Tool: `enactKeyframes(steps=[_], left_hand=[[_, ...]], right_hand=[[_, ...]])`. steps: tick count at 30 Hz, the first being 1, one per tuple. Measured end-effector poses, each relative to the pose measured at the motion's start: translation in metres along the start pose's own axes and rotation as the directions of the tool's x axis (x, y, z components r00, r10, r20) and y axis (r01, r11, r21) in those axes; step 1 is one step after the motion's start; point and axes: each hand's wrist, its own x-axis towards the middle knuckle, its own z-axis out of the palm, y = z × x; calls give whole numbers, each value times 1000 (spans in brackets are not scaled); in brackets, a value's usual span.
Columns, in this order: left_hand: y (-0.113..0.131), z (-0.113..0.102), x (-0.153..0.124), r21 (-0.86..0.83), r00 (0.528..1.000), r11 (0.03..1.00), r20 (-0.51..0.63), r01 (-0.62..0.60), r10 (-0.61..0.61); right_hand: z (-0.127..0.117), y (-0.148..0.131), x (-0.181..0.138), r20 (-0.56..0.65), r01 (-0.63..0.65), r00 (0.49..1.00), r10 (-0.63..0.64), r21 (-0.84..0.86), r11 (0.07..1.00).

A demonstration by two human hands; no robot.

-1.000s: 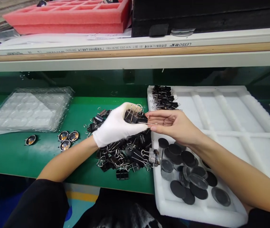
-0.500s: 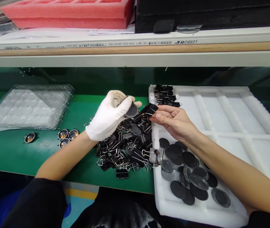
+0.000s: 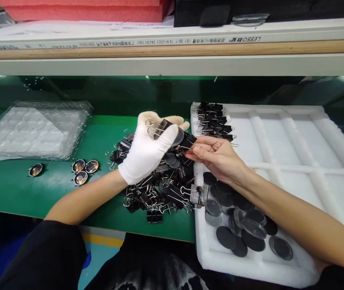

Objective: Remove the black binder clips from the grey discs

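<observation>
My left hand (image 3: pixel 147 151), in a white glove, is closed on a dark round disc (image 3: pixel 178 137) with a binder clip (image 3: pixel 162 128) on its left side. Bare fingers of my right hand (image 3: pixel 223 157) pinch a second black binder clip (image 3: pixel 189 141) against the disc's right edge. Whether its jaws are around the edge I cannot tell. Beneath both hands spreads a heap of binder clips (image 3: pixel 153 197) with a few dark discs (image 3: pixel 169 159) among them.
A white foam tray (image 3: pixel 200 251) on the right holds loose dark discs (image 3: pixel 226 237) and, in its back left corner, a stack of binder clips (image 3: pixel 212 121). Clear plastic trays (image 3: pixel 35 133) and several round gold-centred parts (image 3: pixel 81 178) lie left. A shelf (image 3: pixel 159 66) crosses above.
My right hand has brought its binder clip left to the disc's edge, closing the gap. My left hand has shifted slightly right with the disc and its clip.
</observation>
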Motion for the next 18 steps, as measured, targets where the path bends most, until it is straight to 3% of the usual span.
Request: enactKeyframes(steps=[7, 14, 18], left_hand=[[-5, 8, -1, 178, 996, 984, -77, -23, 38], [-6, 13, -1, 148, 994, 989, -107, 17, -1], [-8, 14, 0, 122, 994, 991, -95, -46, 58]], right_hand=[[-2, 3, 1, -22, 20, 1000, -21, -54, 998], [-3, 4, -1, -9, 19, 1000, -20, -102, 995], [-2, 4, -2, -23, 14, 1000, -17, -113, 994]])
